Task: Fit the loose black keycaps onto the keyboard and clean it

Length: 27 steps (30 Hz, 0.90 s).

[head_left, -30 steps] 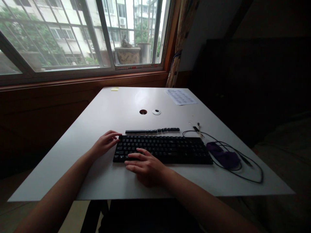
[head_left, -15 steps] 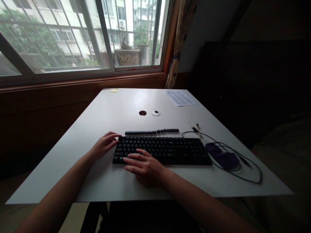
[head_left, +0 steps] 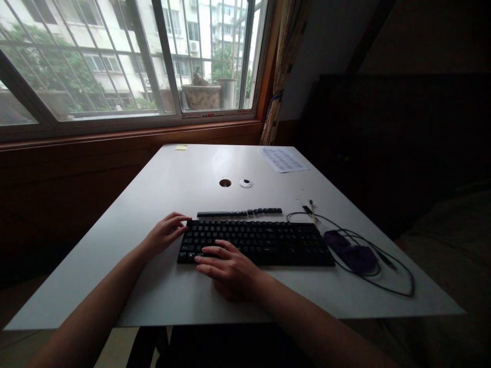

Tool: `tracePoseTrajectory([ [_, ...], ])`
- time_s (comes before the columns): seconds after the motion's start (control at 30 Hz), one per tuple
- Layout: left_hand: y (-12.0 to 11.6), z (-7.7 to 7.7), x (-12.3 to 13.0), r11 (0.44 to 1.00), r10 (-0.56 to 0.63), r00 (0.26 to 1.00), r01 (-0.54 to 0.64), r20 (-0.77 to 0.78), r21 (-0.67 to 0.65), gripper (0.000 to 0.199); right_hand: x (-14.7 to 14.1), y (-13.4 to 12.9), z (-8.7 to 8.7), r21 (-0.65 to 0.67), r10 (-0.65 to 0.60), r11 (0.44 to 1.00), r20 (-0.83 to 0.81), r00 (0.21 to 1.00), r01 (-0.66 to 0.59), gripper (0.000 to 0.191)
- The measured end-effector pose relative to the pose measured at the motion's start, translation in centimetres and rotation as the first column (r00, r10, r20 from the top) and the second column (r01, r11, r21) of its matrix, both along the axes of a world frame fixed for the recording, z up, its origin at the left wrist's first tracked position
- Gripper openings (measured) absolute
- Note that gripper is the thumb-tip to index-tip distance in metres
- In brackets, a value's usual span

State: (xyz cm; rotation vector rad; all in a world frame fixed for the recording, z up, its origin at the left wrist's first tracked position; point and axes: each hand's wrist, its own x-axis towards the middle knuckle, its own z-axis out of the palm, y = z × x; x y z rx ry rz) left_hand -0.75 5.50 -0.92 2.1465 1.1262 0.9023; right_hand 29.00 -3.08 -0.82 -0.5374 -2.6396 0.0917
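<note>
A black keyboard lies flat near the front of the white table. At its back left corner is my left hand, its fingers bent around the corner and touching the edge. My right hand rests over the lower left keys, fingers spread and pointing left; the keys under it are hidden. Just behind the keyboard, a row of loose black keycaps lies in a line. The long space bar key forms the left end of that row.
Right of the keyboard lie a purple cloth, a looped black cable and a few small tools. Farther back are a round hole, its white cover, printed paper and a yellow sticky note.
The whole view has shifted slightly downward in the picture. Both hands stay at the same places on the keyboard, the right hand's fingers moving only a little.
</note>
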Motion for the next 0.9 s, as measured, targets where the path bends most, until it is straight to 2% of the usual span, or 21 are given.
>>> tracePoseTrajectory([
  [0.43,-0.1,0.2,0.1,1.0,0.013,1.0,-0.013,0.009,-0.006,0.034,-0.3,0.0,-0.4,0.033,-0.008,0.999,-0.095,0.995,0.011,0.042],
  [0.6,0.0,0.2,0.3,0.999,0.051,0.999,-0.051,0.016,0.013,0.034,-0.2,0.0,0.3,0.08,-0.018,0.996,-0.18,0.983,0.033,0.041],
  [0.67,0.1,0.4,0.3,0.994,0.078,0.997,-0.076,-0.023,0.076,0.032,0.1,0.1,0.8,0.089,-0.031,0.995,-0.23,0.973,0.053,0.039],
  [0.77,0.3,1.0,0.7,0.965,0.117,0.982,-0.078,-0.147,0.249,0.027,0.7,0.4,1.8,0.079,-0.095,0.989,-0.327,0.94,0.128,0.039],
  [0.9,0.7,2.7,2.1,0.925,0.15,0.951,-0.039,-0.27,0.378,0.021,2.4,1.3,2.7,0.012,-0.278,0.944,-0.503,0.818,0.328,0.041],
])
